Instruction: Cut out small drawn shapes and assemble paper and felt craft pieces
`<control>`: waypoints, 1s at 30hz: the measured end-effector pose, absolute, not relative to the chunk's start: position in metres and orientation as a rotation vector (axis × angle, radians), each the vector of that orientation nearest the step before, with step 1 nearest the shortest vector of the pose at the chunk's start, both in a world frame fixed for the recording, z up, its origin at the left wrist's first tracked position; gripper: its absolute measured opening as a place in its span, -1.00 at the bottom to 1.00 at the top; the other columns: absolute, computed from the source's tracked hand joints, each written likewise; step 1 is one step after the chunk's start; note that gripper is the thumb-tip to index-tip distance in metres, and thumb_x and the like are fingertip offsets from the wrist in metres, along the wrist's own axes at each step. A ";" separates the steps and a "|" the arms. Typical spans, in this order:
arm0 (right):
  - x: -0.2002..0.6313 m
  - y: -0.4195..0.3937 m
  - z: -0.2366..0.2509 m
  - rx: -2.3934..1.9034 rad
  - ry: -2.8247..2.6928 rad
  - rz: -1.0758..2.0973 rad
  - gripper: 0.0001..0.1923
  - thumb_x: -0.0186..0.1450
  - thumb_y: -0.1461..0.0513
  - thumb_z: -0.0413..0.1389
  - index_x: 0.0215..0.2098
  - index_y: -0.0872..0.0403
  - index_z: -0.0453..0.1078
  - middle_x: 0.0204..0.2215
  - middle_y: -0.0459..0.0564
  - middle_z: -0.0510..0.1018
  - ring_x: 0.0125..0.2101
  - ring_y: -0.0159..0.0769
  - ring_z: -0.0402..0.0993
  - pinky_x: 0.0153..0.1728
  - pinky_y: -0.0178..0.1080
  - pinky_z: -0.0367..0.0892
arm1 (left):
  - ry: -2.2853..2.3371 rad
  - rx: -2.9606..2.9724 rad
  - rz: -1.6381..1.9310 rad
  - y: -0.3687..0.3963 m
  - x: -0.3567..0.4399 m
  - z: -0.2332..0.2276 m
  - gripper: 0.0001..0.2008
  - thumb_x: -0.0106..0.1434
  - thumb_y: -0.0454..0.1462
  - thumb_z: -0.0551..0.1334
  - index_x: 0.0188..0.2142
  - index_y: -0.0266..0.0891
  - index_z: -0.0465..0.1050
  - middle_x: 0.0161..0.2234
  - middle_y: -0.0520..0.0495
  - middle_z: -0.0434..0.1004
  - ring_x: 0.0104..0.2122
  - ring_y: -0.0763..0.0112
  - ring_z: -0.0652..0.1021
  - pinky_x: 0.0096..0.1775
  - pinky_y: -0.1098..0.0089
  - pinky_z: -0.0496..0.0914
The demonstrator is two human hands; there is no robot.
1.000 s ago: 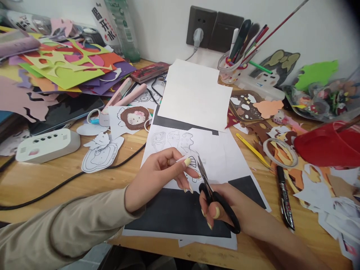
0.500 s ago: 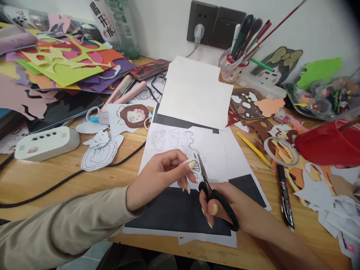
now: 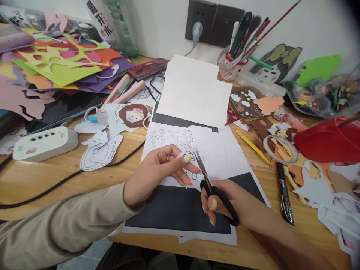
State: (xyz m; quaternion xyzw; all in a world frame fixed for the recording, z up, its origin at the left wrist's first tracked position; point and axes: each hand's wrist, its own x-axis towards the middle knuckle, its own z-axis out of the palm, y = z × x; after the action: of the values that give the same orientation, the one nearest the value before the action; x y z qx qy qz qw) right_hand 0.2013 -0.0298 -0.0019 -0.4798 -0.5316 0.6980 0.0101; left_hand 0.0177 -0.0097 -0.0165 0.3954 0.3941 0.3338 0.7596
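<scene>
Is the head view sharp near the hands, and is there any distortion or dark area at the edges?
Head view: sharp around the left hand, right hand and scissors; soft, even daylight, weak shadows; the wooden table edge bends from the wide lens; the top right corner is dark; far-right clutter looks slightly blurred.

A wooden table holds lots of craft things. A big printed sheet lies in the middle of it, with a plain white paper just behind it and a black cord running off to its left. Left of the sheet lie a white box and a paper cutout, and right of it lie a yellow stick, a tape ring and a black marker.
</scene>
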 end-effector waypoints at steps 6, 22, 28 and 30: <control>0.202 -0.030 -0.004 -1.465 -1.620 2.263 -0.65 0.10 0.01 -0.02 -0.53 0.16 0.21 -0.64 -0.07 0.33 -0.58 -0.43 0.23 -0.51 -0.35 0.14 | 0.928 0.909 0.788 -0.010 0.019 -0.016 -0.81 0.16 -0.23 0.09 -0.50 -0.30 0.17 -0.46 0.05 0.47 -0.59 0.67 0.41 -0.45 0.63 0.32; 0.201 -0.031 -0.002 -1.500 -1.645 2.226 -0.67 0.12 0.02 -0.03 -0.51 0.16 0.22 -0.62 -0.06 0.36 -0.56 -0.42 0.26 -0.49 -0.35 0.18 | 0.987 1.005 0.772 -0.011 0.019 -0.015 -0.81 0.15 -0.21 0.07 -0.51 -0.29 0.17 -0.51 0.08 0.40 -0.59 0.64 0.37 -0.46 0.58 0.28; 0.201 -0.031 -0.004 -1.479 -1.642 2.240 -0.64 0.11 0.00 -0.04 -0.51 0.16 0.23 -0.64 -0.06 0.36 -0.57 -0.42 0.26 -0.51 -0.36 0.16 | 0.955 1.096 0.666 -0.013 0.019 -0.013 -0.80 0.16 -0.18 0.04 -0.48 -0.29 0.20 -0.50 0.06 0.39 -0.58 0.61 0.41 -0.45 0.56 0.31; 0.202 -0.031 -0.005 -1.447 -1.646 2.242 -0.60 0.11 -0.04 -0.06 -0.50 0.16 0.23 -0.64 -0.06 0.35 -0.58 -0.42 0.25 -0.52 -0.36 0.15 | 0.958 1.114 0.666 -0.014 0.018 -0.013 -0.80 0.16 -0.18 0.05 -0.47 -0.29 0.21 -0.51 0.06 0.39 -0.57 0.62 0.40 -0.45 0.57 0.31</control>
State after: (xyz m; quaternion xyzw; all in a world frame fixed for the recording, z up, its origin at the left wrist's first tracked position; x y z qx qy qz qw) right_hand 0.2018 -0.0310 -0.0049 -0.4614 -0.5251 0.7151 0.0031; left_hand 0.0184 -0.0136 -0.0134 0.4985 0.4286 0.2981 0.6920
